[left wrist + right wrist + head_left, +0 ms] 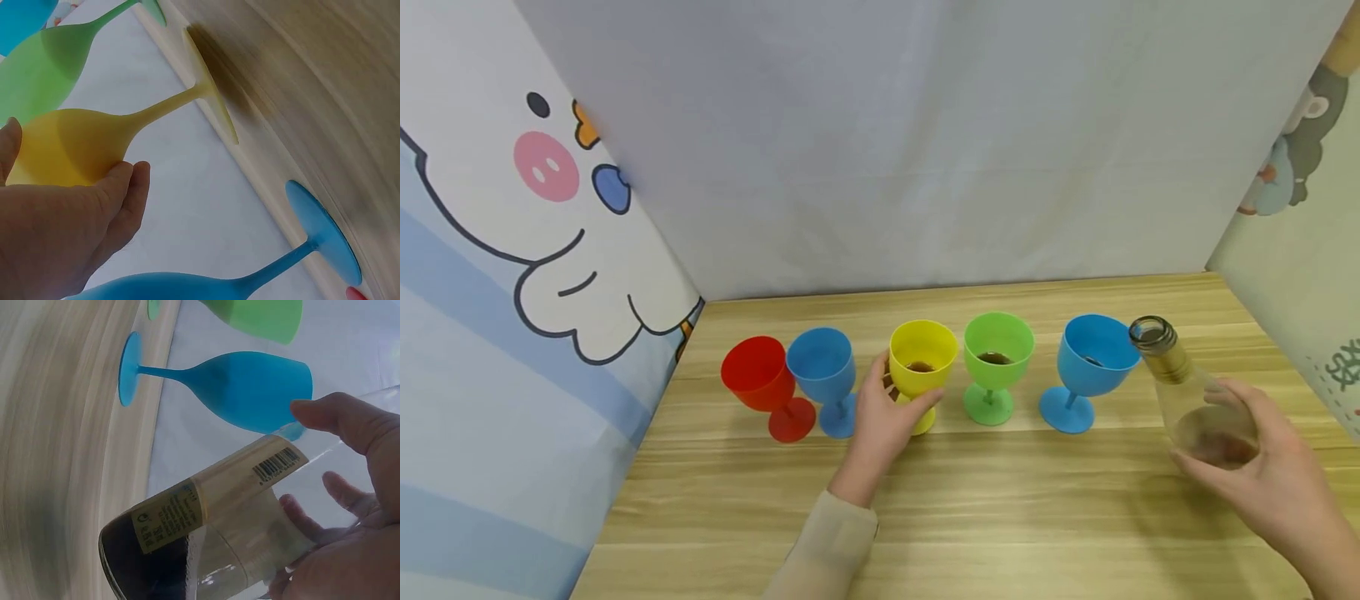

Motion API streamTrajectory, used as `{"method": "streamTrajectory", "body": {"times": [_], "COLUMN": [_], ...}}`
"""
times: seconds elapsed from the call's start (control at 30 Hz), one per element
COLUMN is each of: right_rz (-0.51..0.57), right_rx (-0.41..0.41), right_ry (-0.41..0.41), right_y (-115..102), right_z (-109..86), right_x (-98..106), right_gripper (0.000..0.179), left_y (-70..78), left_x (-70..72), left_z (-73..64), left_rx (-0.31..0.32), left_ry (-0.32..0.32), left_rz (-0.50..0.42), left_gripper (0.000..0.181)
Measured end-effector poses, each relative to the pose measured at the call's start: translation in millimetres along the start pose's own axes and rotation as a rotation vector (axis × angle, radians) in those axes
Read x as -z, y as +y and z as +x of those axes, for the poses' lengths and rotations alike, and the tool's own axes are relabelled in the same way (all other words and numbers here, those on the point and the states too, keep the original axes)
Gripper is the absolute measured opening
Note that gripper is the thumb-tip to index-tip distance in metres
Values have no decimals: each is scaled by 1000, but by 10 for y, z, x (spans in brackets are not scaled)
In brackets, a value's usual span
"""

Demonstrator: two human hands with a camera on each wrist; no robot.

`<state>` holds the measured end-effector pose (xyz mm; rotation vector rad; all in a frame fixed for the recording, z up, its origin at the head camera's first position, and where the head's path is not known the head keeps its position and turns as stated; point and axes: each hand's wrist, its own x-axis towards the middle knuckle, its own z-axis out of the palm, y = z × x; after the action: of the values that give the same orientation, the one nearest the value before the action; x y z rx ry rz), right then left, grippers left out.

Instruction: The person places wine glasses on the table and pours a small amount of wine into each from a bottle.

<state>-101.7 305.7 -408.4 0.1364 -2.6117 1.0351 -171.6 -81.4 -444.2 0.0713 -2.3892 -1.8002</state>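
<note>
My left hand [880, 421] grips the bowl of a yellow goblet [916, 384], with thumb and fingers around its sides. A little dark liquid lies in that goblet. In the left wrist view the goblet's foot [209, 87] casts a shadow on the table; whether it touches is hard to tell. At the right, my right hand [1277, 467] holds a clear glass bottle [1180, 392] above the table, its uncapped neck leaning left toward a blue goblet [1086, 379]. Dark liquid sits at the bottle's bottom, beside a back label [165, 515].
Between the yellow and right blue goblets stands a green goblet [992, 375] with some dark liquid. A second blue goblet [822, 379] and a red goblet [760, 379] stand close together at the left. Behind the wooden table [1000, 517] rises a pale cloth wall [925, 167].
</note>
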Motion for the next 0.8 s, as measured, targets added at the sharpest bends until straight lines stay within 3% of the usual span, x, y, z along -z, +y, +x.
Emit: {"method": "streamTrajectory", "body": {"times": [0.27, 0.7, 0.8], "right_rz": [25, 61, 61], "right_rx": [-38, -40, -45], "right_ry": [-10, -21, -22], "right_y": [-12, -56, -53], "right_z": [-17, -11, -16], "right_x": [-18, -9, -2], "right_gripper": [91, 90, 88], "left_y": [-1, -51, -62], "left_x": [-20, -16, 9], "left_z": [57, 85, 71], "left_rx": [10, 20, 50], "left_ry": [16, -15, -43], "left_rz": [-3, -39, -23], "left_gripper": [81, 81, 87]}}
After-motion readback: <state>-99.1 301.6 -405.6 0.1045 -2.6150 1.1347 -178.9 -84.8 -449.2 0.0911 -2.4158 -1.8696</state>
